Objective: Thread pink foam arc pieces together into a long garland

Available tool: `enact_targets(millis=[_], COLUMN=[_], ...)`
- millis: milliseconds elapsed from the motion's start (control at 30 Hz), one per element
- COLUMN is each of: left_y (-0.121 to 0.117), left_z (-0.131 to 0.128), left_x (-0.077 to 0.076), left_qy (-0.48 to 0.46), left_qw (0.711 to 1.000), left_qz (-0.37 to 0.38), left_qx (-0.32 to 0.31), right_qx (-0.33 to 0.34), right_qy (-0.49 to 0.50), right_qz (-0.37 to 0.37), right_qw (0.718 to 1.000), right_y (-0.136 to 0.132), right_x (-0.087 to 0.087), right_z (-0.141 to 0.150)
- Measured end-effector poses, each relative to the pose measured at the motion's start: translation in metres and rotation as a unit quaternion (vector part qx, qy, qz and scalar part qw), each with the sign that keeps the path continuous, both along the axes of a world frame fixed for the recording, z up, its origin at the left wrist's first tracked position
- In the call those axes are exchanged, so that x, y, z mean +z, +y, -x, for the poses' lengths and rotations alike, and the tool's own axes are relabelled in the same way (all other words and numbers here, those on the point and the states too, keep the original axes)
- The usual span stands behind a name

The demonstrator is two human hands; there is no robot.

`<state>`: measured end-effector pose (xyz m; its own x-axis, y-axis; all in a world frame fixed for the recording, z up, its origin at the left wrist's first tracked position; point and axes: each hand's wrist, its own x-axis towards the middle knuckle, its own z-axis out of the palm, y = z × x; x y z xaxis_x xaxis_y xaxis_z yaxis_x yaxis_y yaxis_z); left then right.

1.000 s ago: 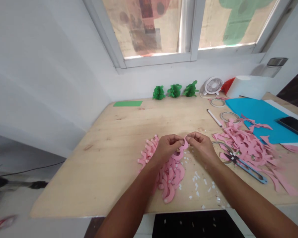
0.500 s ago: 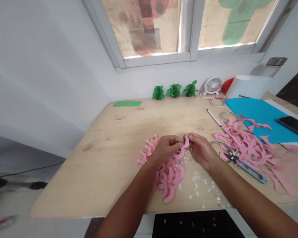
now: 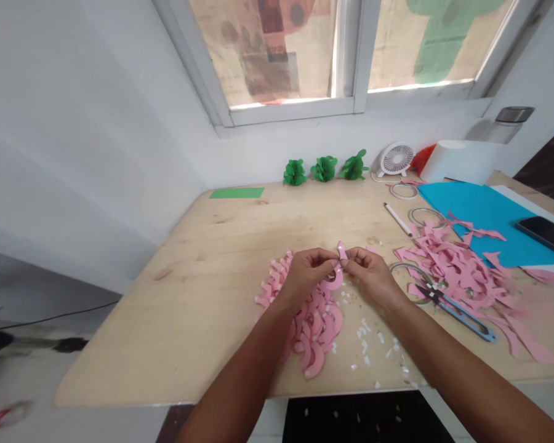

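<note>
Between the fingertips of both hands is a small curved pink paper strip (image 3: 341,248), its upper end standing out above the fingers. My left hand (image 3: 308,271) pinches it from the left, and my right hand (image 3: 368,271) pinches it from the right; the fingertips nearly meet. Just below them hangs or lies another curved pink piece (image 3: 335,282); whether it is joined to the strip I cannot tell. Under my left wrist spreads a heap of pink paper crescents (image 3: 314,332), some with small white bits at their ends. Small white paper scraps (image 3: 364,329) lie right of the heap.
Scissors (image 3: 461,315) with blue handles lie beside pink paper offcuts (image 3: 461,264) on the right. Tape rolls (image 3: 427,218), a white pen (image 3: 397,219), blue paper (image 3: 475,206) and a phone (image 3: 545,235) are near. Green paper ornaments (image 3: 324,168) and a small fan (image 3: 396,160) line the wall.
The pink strip has turned more upright between my fingers. My right hand has shifted slightly left and down, and my fingertips have come closer together.
</note>
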<state>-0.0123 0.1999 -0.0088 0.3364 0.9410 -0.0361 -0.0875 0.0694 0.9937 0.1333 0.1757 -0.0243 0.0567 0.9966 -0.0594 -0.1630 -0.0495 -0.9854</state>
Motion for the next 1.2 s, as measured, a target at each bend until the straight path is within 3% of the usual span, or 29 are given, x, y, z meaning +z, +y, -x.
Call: enact_targets(millis=[267, 533, 867, 1200], left_y=[0.001, 0.001, 0.004, 0.008], left_z=[0.003, 0.002, 0.002, 0.019], left_x=[0.004, 0.003, 0.001, 0.002], left_qy=[0.012, -0.008, -0.001, 0.068], left_qw=[0.999, 1.0, 0.999, 0.988], left_qz=[0.027, 0.003, 0.025, 0.035], left_qx=[-0.013, -0.016, -0.025, -0.132], right_qx=[-0.026, -0.008, 0.001, -0.078], right_qy=[0.01, 0.006, 0.005, -0.032], right_qz=[0.012, 0.003, -0.019, -0.037], right_qw=[1.0, 1.0, 1.0, 0.996], right_y=[0.0, -0.001, 0.001, 0.003], right_x=[0.005, 0.007, -0.005, 0.004], right_z=[-0.001, -0.001, -0.004, -0.007])
